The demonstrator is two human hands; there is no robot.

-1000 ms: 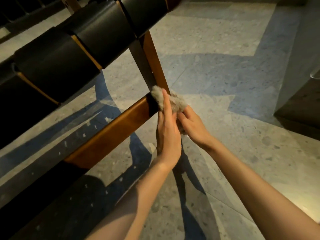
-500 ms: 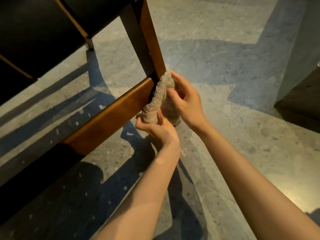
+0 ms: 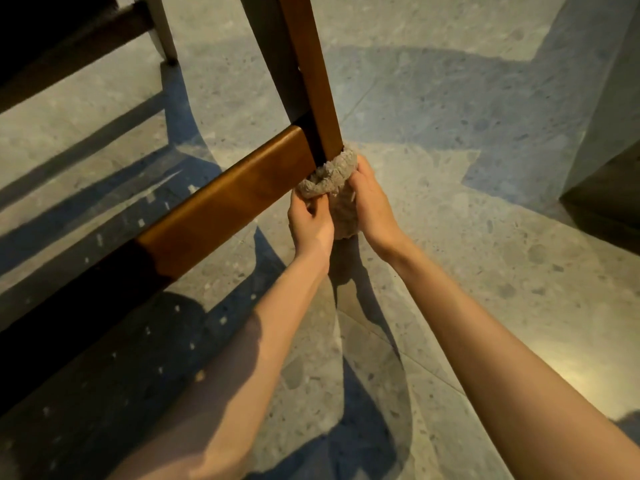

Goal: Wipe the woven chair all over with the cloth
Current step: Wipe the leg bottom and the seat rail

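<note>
Speckled grey floor (image 3: 450,98) fills the head view, crossed by long blue shadows, with a dark cabinet (image 3: 609,202) at the right edge. From the top centre a brown chair leg (image 3: 313,81) runs down to mid-frame, where a wooden rail (image 3: 225,202) meets it from the lower left; a second leg (image 3: 162,29) stands in the upper left. The cloth (image 3: 332,176) is now wrapped round the chair leg just below that joint, hiding the part beneath. Half a second ago it hung at the joint itself, and a second ago it was bunched against the joint; it has since slid down the wood. The view has tipped downward too, and the black woven straps have left the frame. The left hand (image 3: 310,225) grips the bunched lower left end, and the right hand (image 3: 372,209) holds the cloth against the leg from the right, its fingers (image 3: 362,171) curled tight on the fabric. The joint looks done and the stroke has moved to the lower leg; the foot is hidden, so how much remains there I cannot tell.
</note>
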